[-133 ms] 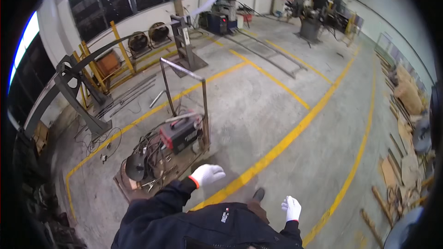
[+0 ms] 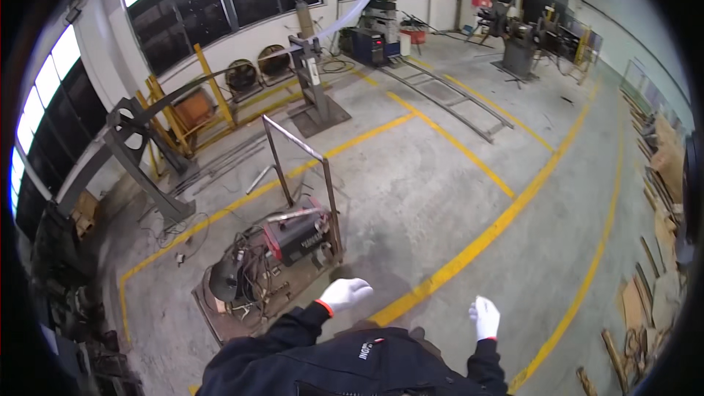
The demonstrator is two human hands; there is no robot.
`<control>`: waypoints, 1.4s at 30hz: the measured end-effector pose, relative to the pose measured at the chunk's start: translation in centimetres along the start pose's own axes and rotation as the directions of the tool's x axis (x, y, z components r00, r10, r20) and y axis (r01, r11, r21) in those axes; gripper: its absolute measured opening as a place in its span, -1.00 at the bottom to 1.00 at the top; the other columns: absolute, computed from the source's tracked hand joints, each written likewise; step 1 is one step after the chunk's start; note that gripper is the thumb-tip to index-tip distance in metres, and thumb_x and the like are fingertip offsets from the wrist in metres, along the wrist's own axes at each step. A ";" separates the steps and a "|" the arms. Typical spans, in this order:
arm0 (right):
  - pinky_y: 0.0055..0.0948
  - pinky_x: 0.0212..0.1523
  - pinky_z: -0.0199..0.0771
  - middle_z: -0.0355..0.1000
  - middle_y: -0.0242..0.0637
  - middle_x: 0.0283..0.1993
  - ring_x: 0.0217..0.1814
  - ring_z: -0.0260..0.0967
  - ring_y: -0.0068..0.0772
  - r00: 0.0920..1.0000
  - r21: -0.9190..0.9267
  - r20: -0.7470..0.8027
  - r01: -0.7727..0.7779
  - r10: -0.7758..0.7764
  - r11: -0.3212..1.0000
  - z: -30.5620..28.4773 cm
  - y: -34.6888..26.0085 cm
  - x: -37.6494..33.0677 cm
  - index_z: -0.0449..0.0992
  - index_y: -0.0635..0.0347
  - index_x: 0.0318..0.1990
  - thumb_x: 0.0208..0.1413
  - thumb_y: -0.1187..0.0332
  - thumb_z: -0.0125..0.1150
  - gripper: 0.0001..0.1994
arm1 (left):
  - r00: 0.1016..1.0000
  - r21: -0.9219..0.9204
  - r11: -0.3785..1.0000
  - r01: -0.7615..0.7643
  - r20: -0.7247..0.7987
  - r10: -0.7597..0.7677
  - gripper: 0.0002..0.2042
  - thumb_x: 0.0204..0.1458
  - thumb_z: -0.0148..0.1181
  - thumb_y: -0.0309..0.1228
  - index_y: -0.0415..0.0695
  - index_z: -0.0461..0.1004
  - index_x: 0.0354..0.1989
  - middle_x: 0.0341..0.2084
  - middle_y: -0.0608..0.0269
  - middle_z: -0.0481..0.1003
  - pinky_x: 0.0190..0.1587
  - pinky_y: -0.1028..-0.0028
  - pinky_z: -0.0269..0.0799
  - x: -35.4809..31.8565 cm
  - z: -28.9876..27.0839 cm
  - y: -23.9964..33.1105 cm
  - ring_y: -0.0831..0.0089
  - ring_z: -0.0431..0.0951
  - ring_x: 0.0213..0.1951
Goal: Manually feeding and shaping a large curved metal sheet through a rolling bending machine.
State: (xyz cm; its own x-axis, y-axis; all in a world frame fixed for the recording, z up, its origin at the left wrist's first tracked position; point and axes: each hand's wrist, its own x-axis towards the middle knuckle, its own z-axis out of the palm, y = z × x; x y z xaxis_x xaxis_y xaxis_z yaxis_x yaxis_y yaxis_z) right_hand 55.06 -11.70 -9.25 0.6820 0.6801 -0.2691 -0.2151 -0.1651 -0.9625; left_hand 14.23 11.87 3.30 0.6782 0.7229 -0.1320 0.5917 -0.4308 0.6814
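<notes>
My left hand [image 2: 346,295], in a white glove with an orange cuff, is held out in front of me, its fingers loosely bent and empty. It is nearest to a flat cart [image 2: 282,293] with a tall metal push handle [image 2: 295,138]. On the cart sit a red and black box-shaped machine [image 2: 297,237], a tangle of cables [image 2: 249,268] and a dark curved shell [image 2: 222,281] like a welding mask. Off to the right, my right hand [image 2: 485,317], also white-gloved, hangs over the floor with fingers slightly curled, holding nothing. Neither hand touches anything.
Yellow lines [image 2: 469,255] cross the grey concrete floor. A grey metal frame [image 2: 139,169] and yellow rails [image 2: 213,88] stand at the left. Farther back are a steel post on a plate [image 2: 314,88] and a ladder-like frame [image 2: 447,99]. Wood scraps [image 2: 645,286] line the right side.
The view has shifted, so the cart and room sit lower and farther right in the picture. My right hand has risen a little; both hands stay empty.
</notes>
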 end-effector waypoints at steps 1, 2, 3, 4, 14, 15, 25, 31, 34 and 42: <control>-0.44 -0.25 0.59 0.62 -0.21 -0.16 -0.27 0.57 -0.45 1.000 -0.049 0.022 -0.021 0.022 0.999 1.4 -3.8 3.9 0.60 0.34 0.11 0.40 0.26 0.27 -0.68 | 0.984 -0.036 0.984 0.177 0.024 -0.176 -0.64 0.33 0.17 -0.09 -0.13 0.65 0.01 -0.11 0.01 0.69 0.03 0.22 0.56 2.0 -0.5 2.5 0.00 0.67 -0.03; -0.43 -0.20 0.60 0.62 -0.21 -0.15 -0.24 0.58 -0.45 0.991 -0.109 0.110 0.082 -0.070 0.991 0.8 -10.0 10.5 0.60 0.35 0.12 0.40 0.28 0.26 -0.68 | 0.990 -0.100 0.987 0.127 -0.047 -0.133 -0.63 0.34 0.16 -0.11 -0.16 0.64 0.04 -0.12 0.07 0.71 0.01 0.29 0.57 5.6 1.2 3.5 0.14 0.71 -0.09; -0.43 -0.15 0.60 0.63 -0.21 -0.13 -0.20 0.58 -0.44 0.975 -0.113 0.165 0.170 -0.150 0.979 1.6 -13.4 15.9 0.60 0.36 0.14 0.41 0.30 0.25 -0.68 | 0.982 -0.191 0.970 0.153 -0.084 -0.171 -0.61 0.33 0.15 -0.09 -0.15 0.64 0.06 -0.12 0.05 0.70 0.02 0.27 0.57 9.9 1.7 3.2 0.13 0.71 -0.09; -0.43 -0.11 0.61 0.63 -0.20 -0.11 -0.16 0.59 -0.44 0.949 -0.110 0.227 0.249 -0.220 0.962 2.7 -16.5 21.1 0.59 0.37 0.15 0.41 0.31 0.24 -0.68 | 0.969 -0.280 0.943 0.182 -0.114 -0.220 -0.58 0.33 0.15 -0.06 -0.15 0.64 0.07 -0.13 0.03 0.70 0.03 0.26 0.56 13.8 2.2 2.8 0.11 0.71 -0.08; -0.45 0.19 0.54 0.64 -0.18 0.05 0.09 0.59 -0.45 0.858 -0.107 0.368 0.421 -0.358 0.901 15.3 -38.7 64.2 0.57 0.44 0.18 0.36 0.49 0.22 -0.69 | 0.864 -0.675 0.700 0.234 -0.187 -0.468 -0.57 0.35 0.18 -0.09 -0.27 0.64 0.05 -0.25 0.11 0.73 -0.15 0.40 0.62 60.4 -1.9 -1.6 0.41 0.71 -0.27; -0.44 0.19 0.54 0.63 -0.18 0.05 0.08 0.59 -0.43 0.843 -0.118 0.378 0.455 -0.383 0.883 16.6 -41.0 67.8 0.56 0.45 0.18 0.37 0.48 0.20 -0.69 | 0.871 -0.613 0.756 0.232 -0.216 -0.442 -0.57 0.35 0.17 -0.09 -0.26 0.64 0.05 -0.24 0.11 0.73 -0.15 0.40 0.62 65.0 -4.3 -1.4 0.41 0.71 -0.27; -0.43 0.20 0.53 0.64 -0.18 0.03 0.07 0.57 -0.44 0.774 -0.109 0.423 0.560 -0.471 0.821 30.8 -54.0 107.0 0.58 0.45 0.15 0.38 0.50 0.16 -0.71 | 0.870 -0.497 0.836 0.232 -0.279 -0.407 -0.62 0.33 0.22 -0.09 -0.19 0.68 -0.03 -0.34 0.24 0.69 -0.18 0.42 0.57 104.5 -21.7 -3.8 0.47 0.65 -0.34; -0.47 0.18 0.51 0.64 -0.21 0.03 0.07 0.57 -0.46 0.657 -0.026 0.538 0.640 -0.529 0.768 44.6 -63.2 131.4 0.58 0.44 0.15 0.36 0.51 0.17 -0.72 | 0.752 -0.576 0.764 0.291 -0.355 -0.555 -0.62 0.30 0.24 -0.11 -0.23 0.67 -0.08 -0.35 0.23 0.68 -0.18 0.43 0.56 126.1 -29.9 -7.9 0.49 0.65 -0.35; -0.47 0.14 0.54 0.66 -0.20 0.01 0.08 0.58 -0.47 0.573 0.043 0.594 0.679 -0.565 0.733 53.5 -70.2 141.1 0.62 0.41 0.12 0.29 0.51 0.28 -0.72 | 0.690 -0.619 0.744 0.250 -0.425 -0.586 -0.64 0.30 0.25 -0.14 -0.25 0.67 -0.08 -0.35 0.23 0.68 -0.19 0.44 0.56 134.1 -35.1 -10.0 0.51 0.65 -0.34; -0.47 0.16 0.53 0.64 -0.22 0.04 0.07 0.57 -0.50 0.259 0.210 0.611 0.858 -0.748 0.469 75.6 -87.6 163.2 0.61 0.41 0.13 0.27 0.49 0.33 -0.69 | 0.500 -0.889 0.457 -0.020 -0.405 -0.765 -0.53 0.42 0.09 -0.06 -0.31 0.57 0.07 -0.32 0.05 0.68 -0.26 0.36 0.62 157.7 -49.3 -20.5 0.32 0.70 -0.39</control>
State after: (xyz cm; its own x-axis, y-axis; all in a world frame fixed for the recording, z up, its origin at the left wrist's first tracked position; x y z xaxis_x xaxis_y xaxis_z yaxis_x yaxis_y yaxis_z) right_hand 132.39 167.75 33.67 -0.0896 0.7362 0.6708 0.3376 0.6561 -0.6749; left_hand 87.60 161.34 4.02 -0.2900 0.9100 -0.2962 -0.1306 0.2690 0.9543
